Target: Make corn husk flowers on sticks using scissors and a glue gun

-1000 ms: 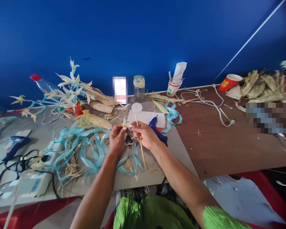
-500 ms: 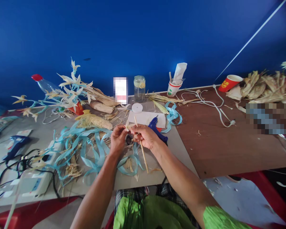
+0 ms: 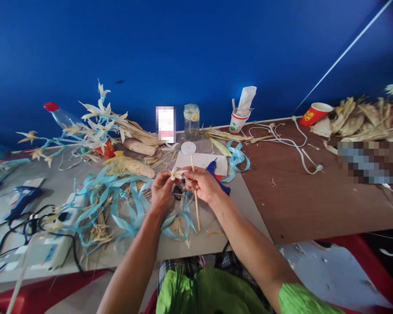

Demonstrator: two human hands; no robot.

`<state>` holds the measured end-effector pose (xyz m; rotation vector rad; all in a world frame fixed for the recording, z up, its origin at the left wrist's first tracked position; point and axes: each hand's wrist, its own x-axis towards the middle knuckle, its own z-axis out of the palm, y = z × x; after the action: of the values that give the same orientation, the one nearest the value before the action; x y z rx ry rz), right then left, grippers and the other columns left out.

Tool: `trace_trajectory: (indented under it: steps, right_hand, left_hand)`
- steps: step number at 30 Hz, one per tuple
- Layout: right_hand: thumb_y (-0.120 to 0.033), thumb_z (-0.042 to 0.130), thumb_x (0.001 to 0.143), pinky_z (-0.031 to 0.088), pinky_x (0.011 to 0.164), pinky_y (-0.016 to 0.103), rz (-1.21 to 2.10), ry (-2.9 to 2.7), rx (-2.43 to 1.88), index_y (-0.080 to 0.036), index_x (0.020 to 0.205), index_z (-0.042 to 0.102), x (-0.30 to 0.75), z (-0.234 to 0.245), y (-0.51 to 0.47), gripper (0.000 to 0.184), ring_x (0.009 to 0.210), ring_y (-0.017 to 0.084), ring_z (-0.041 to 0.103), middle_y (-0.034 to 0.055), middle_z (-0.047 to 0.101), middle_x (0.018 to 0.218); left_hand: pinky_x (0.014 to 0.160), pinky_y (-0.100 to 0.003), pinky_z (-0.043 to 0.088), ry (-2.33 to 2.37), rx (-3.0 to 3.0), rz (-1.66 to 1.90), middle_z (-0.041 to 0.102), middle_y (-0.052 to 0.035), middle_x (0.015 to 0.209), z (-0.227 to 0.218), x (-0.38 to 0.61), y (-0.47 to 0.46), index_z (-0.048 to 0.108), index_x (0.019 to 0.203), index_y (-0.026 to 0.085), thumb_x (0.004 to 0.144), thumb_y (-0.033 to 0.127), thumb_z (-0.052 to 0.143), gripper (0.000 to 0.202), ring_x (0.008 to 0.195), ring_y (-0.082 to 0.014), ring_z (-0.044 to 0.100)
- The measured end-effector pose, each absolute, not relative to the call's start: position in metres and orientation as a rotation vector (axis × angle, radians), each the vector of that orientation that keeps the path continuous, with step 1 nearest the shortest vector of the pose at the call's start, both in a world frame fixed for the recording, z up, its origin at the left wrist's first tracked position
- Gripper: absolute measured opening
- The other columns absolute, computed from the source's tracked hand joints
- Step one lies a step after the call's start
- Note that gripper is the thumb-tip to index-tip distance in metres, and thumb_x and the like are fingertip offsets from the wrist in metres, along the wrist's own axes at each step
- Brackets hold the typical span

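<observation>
My left hand (image 3: 161,188) is closed in a pinch on a small cream flower (image 3: 174,174) that looks made of corn husk. My right hand (image 3: 203,186) has thumb and fingertips at one of its petals. A thin wooden stick (image 3: 197,213) is also held in the right hand, slanting up through the fingers. Beside the right hand lies a blue glue gun (image 3: 212,167), partly covered by that hand. Behind both hands are a white card (image 3: 201,160) and a white round lid or roll (image 3: 187,148). Light blue ribbon (image 3: 127,220) spreads beside my left forearm.
To the left stand a branch of husk flowers (image 3: 100,124), a second blue glue gun (image 3: 23,198) and a power strip (image 3: 54,248) with black cables. A glass jar (image 3: 191,124) and a paper cup (image 3: 238,123) stand near the blue wall. A red cup (image 3: 314,114) and husks (image 3: 353,120) lie right.
The flower shows more openly between my fingertips, its petals spread. The stick has tilted more upright and shifted slightly upward in my right hand.
</observation>
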<state>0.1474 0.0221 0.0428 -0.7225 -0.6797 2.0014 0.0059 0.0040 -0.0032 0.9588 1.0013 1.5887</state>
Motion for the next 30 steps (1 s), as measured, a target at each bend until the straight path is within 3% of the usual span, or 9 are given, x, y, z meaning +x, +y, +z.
trace_trajectory:
  steps: [7, 15, 30]
  right_hand:
    - [-0.022, 0.072, 0.058, 0.020, 0.043, 0.020, 1.990, -0.724, -0.730, -0.016, 0.067, 0.059, 0.146, 0.043, 0.021, 0.017, 0.035, 0.001, 0.023, -0.0099, 0.041, 0.042]
    - [-0.024, 0.073, 0.055, 0.018, 0.043, 0.020, 1.933, -0.790, -0.740, -0.017, 0.071, 0.058, 0.146, 0.044, 0.020, 0.023, 0.040, 0.002, 0.030, -0.0077, 0.050, 0.049]
    - [-0.026, 0.074, 0.055, 0.020, 0.040, 0.020, 1.989, -0.716, -0.835, -0.016, 0.070, 0.056, 0.144, 0.034, 0.024, 0.026, 0.034, -0.001, 0.023, -0.0092, 0.049, 0.051]
  left_hand:
    - [0.059, -0.022, 0.045, 0.983, 0.975, 1.528, 0.064, 0.0017, 0.065, -0.004, 0.006, 0.003, 0.062, 0.077, 0.019, 0.063, 0.031, 0.075, 0.023, 0.057, -0.0096, 0.057]
    - [0.060, -0.022, 0.046, 0.914, 0.860, 1.518, 0.063, 0.0016, 0.066, 0.004, 0.012, 0.000, 0.060, 0.075, 0.018, 0.061, 0.028, 0.077, 0.024, 0.057, -0.0090, 0.058]
    - [0.052, -0.015, 0.042, 0.723, 0.440, 1.462, 0.055, 0.0020, 0.073, 0.003, -0.003, 0.008, 0.053, 0.078, 0.015, 0.075, 0.018, 0.064, 0.012, 0.050, -0.0005, 0.046]
